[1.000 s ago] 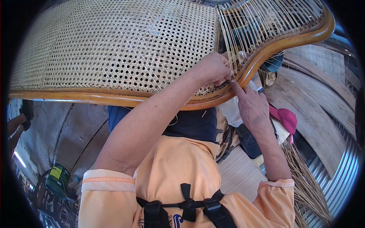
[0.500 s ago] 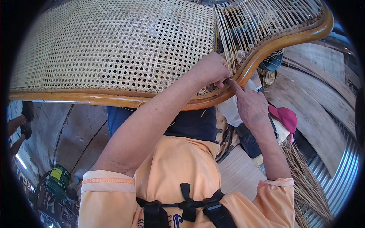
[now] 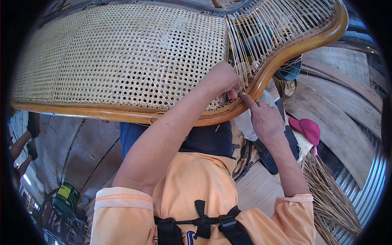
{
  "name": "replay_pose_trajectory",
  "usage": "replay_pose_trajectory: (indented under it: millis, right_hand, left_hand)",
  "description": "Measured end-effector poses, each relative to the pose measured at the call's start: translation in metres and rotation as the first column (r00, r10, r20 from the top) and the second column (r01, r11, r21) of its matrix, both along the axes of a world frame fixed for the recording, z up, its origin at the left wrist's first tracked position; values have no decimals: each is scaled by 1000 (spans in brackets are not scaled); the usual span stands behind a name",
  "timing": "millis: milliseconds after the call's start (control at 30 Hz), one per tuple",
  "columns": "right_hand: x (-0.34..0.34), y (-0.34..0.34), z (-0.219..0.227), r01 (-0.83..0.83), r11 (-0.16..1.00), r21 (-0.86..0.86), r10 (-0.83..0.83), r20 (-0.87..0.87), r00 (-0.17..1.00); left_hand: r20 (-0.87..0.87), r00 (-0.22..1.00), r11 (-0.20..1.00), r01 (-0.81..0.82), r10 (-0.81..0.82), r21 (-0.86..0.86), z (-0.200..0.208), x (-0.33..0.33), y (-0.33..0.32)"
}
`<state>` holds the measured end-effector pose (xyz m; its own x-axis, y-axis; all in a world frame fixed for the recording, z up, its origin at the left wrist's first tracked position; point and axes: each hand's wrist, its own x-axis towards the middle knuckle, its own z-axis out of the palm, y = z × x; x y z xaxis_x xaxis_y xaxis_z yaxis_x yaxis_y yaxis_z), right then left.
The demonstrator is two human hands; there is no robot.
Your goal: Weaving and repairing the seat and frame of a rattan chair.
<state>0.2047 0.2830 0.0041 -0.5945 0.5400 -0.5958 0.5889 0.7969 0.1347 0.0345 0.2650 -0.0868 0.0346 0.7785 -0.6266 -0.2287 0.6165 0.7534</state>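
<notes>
A curved wooden furniture frame (image 3: 134, 116) lies across my lap with woven cane mesh (image 3: 143, 61) filling its wide part. In its narrower right part run loose cane strands (image 3: 281, 26), not woven into mesh. My left hand (image 3: 223, 78) is closed at the inner edge of the frame's bend, beside the lower ends of several strands. Whatever its fingertips pinch is hidden. From the right, my right hand (image 3: 266, 120) reaches over the rim. Its index finger is stretched out to touch the inner edge close to my left fingertips; its other fingers are partly hidden.
Right of me are a magenta cap (image 3: 308, 130), a bundle of long cane strips (image 3: 326, 192), wooden boards (image 3: 326, 110) and corrugated metal sheet (image 3: 373, 175). A blue bucket (image 3: 292, 68) stands behind the frame. A green container (image 3: 65, 199) sits lower left; another person's legs (image 3: 24, 149) show at far left.
The frame and both hands sit slightly lower in the picture as the view shifts. My fingers stay together at the same bend of the frame.
</notes>
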Motion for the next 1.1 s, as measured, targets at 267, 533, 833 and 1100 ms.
replay_pose_trajectory:
  millis: [267, 533, 833, 1100]
  right_hand:
    - [7, -4, -3, 55, 998, -6, -55, -56, 997]
    - [12, -4, -5, 45, 999, -28, -48, -110, 993]
    - [10, -3, -5, 12, 1000, -1, -12, -97, 995]
    - [11, 1, -7, -43, 999, 22, 45, -120, 992]
  left_hand:
    - [14, 1000, 991, 25, -23, -129, 1, -10, 12]
    - [71, 996, 983, 69, -58, -169, 5, -10, 17]
    - [133, 990, 979, 74, -50, -189, 4, -10, 21]
    - [70, 982, 966, 185, -175, -179, -10, -5, 29]
